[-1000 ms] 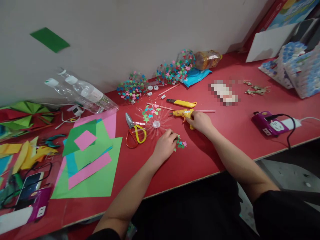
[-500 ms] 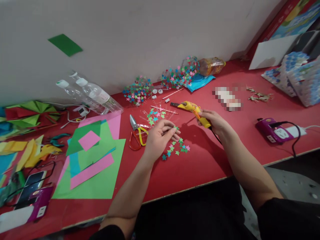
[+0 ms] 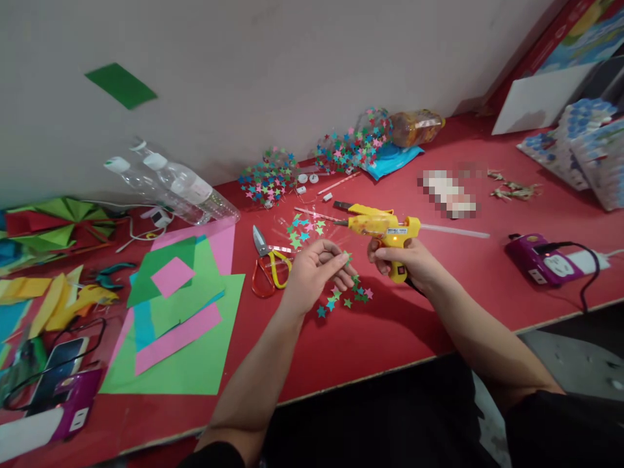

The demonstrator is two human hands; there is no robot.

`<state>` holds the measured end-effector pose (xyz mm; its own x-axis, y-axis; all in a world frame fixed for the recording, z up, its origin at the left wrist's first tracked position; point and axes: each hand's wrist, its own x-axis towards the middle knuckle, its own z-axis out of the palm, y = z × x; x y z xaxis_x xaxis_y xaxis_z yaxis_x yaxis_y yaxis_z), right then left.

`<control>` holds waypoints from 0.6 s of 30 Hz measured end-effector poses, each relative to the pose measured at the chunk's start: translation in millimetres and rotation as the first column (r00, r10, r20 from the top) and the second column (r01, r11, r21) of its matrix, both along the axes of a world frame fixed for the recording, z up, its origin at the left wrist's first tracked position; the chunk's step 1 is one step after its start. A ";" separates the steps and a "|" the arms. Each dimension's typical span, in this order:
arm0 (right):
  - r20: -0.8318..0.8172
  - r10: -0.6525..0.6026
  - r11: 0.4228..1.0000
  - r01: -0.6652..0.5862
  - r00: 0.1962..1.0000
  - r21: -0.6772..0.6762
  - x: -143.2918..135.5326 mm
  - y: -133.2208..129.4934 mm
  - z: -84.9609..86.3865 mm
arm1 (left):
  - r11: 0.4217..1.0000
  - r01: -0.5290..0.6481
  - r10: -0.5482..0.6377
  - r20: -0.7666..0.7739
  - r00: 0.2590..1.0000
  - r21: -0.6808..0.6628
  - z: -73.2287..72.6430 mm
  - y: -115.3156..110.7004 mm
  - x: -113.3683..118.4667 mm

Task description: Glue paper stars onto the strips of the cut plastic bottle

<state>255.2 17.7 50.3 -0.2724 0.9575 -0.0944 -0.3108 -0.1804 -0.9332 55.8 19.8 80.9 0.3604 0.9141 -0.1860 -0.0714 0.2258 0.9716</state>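
Note:
My left hand [image 3: 319,273] pinches a small green paper star [image 3: 347,258] between thumb and finger. In my right hand [image 3: 404,260] is a yellow glue gun [image 3: 380,226], its nozzle pointing left and a clear glue stick [image 3: 455,231] jutting from its back. Below my left hand lie loose paper stars [image 3: 348,302] in green, blue and pink. More stars [image 3: 306,227] are scattered behind it. Left of my left hand rest scissors [image 3: 267,263] with one red and one yellow handle. A yellow utility knife [image 3: 365,208] lies just behind the glue gun.
Star-covered clear shapes [image 3: 269,179] stand along the wall, near a bottle of amber liquid [image 3: 416,128]. Clear plastic bottles [image 3: 170,185] lean at the left. Coloured paper sheets [image 3: 195,374] cover the left of the red table [image 3: 302,370]. A purple power adapter [image 3: 531,260] sits at the right.
My right hand has turned the glue gun: it was tipped with its body hidden, and now shows side-on with the nozzle toward my left hand. My left hand keeps the star almost in place.

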 end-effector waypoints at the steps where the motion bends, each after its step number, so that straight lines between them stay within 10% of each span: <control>1: 0.030 -0.008 1.000 0.007 1.000 0.023 -2.3 -2.3 0.1 | 1.000 0.018 -0.018 -0.008 1.000 -0.011 -1.9 -0.9 4.0; 18: 0.336 -0.204 0.979 0.199 0.920 0.050 -5.5 -1.2 -1.4 | 0.999 0.036 -0.036 -0.008 0.999 0.003 -9.1 -2.1 15.0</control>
